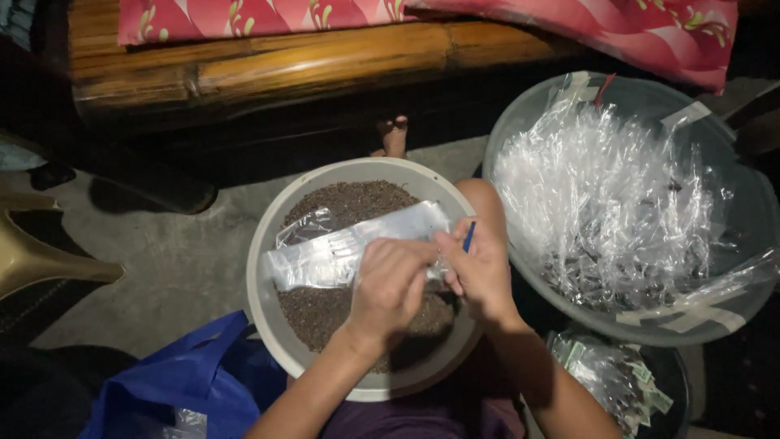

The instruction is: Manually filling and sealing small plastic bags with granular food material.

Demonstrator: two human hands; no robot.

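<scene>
Clear packet point(349, 248) pinched by both hands' fingers point(406, 260), its near end hidden behind left hand point(388, 289)

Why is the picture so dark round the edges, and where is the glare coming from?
Head view: light falls on the middle, so the round grey bowl of dark seeds, both hands and the clear plastic packet are bright; corners sink into shadow. Glare comes off the crinkled clear bags in the translucent tub. Slight wide-angle bending at the edges.
</scene>
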